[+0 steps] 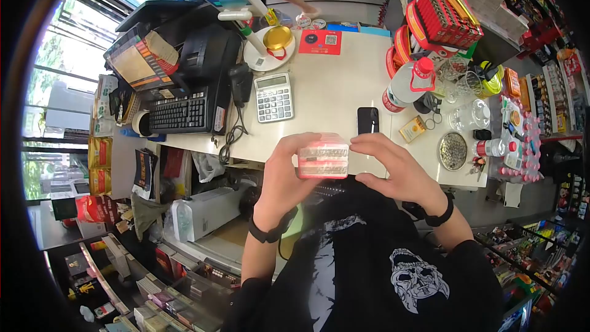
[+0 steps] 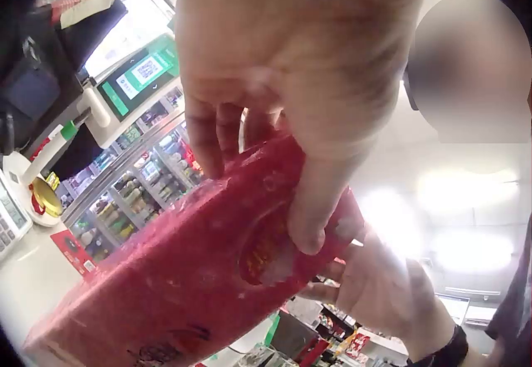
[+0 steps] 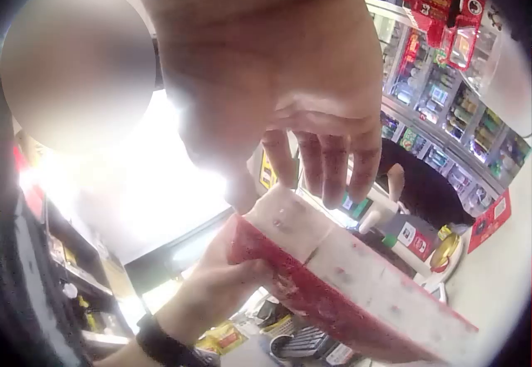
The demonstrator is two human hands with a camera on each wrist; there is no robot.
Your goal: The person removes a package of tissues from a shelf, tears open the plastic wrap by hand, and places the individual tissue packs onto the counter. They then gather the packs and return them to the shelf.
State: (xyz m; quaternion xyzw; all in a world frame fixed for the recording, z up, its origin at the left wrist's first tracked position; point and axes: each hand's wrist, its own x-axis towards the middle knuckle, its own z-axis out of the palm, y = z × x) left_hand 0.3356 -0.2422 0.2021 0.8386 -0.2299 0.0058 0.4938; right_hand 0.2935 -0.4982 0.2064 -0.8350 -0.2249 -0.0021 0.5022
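Observation:
A red and white wrapped box [image 1: 322, 160] is held in front of the person's torso, over the counter's near edge. The left hand [image 1: 287, 175] grips its left side; in the left wrist view the left hand's thumb lies on the red face of the box [image 2: 191, 259], with fingers around the far edge. The right hand [image 1: 399, 169] is beside the box with fingers spread and slightly bent, not gripping it. In the right wrist view the right hand [image 3: 266, 76] is above the white side of the box [image 3: 357, 275]; whether a fingertip touches it I cannot tell.
On the counter [image 1: 335, 86] are a calculator [image 1: 274, 97], a phone [image 1: 368, 121], a large bottle [image 1: 409, 86], a red QR card [image 1: 319, 42] and a dish [image 1: 453, 150]. A keyboard [image 1: 178, 114] and scanner stand at left. Another person's arm [image 1: 298, 1] reaches over the far edge.

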